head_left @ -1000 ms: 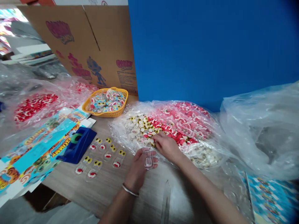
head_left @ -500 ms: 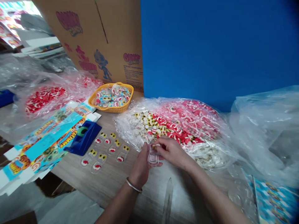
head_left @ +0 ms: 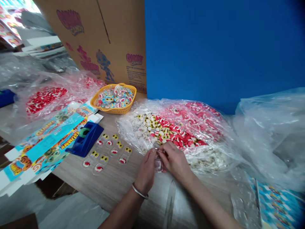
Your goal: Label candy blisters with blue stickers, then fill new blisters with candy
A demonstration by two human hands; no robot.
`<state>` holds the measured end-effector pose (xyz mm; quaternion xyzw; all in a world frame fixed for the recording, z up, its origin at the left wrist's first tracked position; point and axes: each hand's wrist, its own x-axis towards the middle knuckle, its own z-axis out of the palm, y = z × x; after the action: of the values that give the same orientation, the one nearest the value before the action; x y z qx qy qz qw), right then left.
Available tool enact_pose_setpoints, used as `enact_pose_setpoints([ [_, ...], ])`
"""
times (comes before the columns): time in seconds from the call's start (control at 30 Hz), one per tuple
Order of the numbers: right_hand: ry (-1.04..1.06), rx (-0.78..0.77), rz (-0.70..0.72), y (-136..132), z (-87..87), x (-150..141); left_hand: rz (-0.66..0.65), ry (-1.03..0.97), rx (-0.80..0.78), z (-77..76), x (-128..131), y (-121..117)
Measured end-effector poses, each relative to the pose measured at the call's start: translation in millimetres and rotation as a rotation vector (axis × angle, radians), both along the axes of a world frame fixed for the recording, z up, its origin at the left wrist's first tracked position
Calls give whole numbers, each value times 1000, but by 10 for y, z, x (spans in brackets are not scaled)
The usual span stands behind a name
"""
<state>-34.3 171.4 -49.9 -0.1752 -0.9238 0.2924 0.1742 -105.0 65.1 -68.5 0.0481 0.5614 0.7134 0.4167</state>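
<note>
Head view, hands over a wood-grain table, directions by clock face from the hands, 12 o'clock pointing away from the wearer.

1. Left hand (head_left: 147, 173), bangle on the wrist (head_left: 139, 191): narrow grip, fingers curled against the clear plastic blister (head_left: 158, 164).
2. Right hand (head_left: 175, 160): narrow pinch on the same clear plastic blister, which sits between both hands, partly hidden by the fingers, just above the table (head_left: 133, 187).
3. 12 o'clock: red, white and yellow gummy candies in a clear plastic bag (head_left: 171, 132), just beyond the hands.
4. 10 o'clock: filled gummy blisters (head_left: 107, 152) in loose rows, beside a blue tape dispenser (head_left: 84, 139).
5. 11 o'clock: yellow plastic basket (head_left: 113, 99) of wrapped candy packs, before a cardboard carton (head_left: 95, 41).
6. 9 o'clock: flat printed candy box (head_left: 47, 149).
7. 1 o'clock: blue board (head_left: 214, 47).
8. 4 o'clock: blue patterned printed sheet (head_left: 278, 206).
</note>
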Motion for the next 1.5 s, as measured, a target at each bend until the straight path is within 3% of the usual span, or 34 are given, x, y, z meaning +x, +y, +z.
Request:
enact_pose_setpoints([
  [0.1, 79, 194, 55, -58, -86, 107, 15, 14, 33, -14, -17, 2],
  [0.2, 108, 380, 114, -133, -173, 220, 15, 77, -30, 37, -51, -22],
  [0.4, 133, 483, 51, -332, -224, 280, -16, 185, -166, 295, -109, -75],
  [0.57, 162, 311, 6, -314, -184, 263, -4, 140, -71, 112, -95, -50],
  [0.73, 74, 103, -148, 116, -163, 212, -2, -117, -35, -6, -78, 3],
  [0.9, -191, 201, -275, 499, -150, 50, 15, -144, -36, -8, -71, 27],
  [1.13, -535, 327, -205, 478, -76, -212, 31, -134, -52, -68, -44, 59],
  [1.23, -492, 259, -207, 523, -90, -219, 37, -139, -49, -72, -40, 57],
  [1.4, -210, -2, -249, 657, -111, -64, 30, -218, -10, -72, -59, 39],
  [1.5, -23, -81, -212, 533, -45, 68, 9, -315, 42, -25, -68, 42],
])
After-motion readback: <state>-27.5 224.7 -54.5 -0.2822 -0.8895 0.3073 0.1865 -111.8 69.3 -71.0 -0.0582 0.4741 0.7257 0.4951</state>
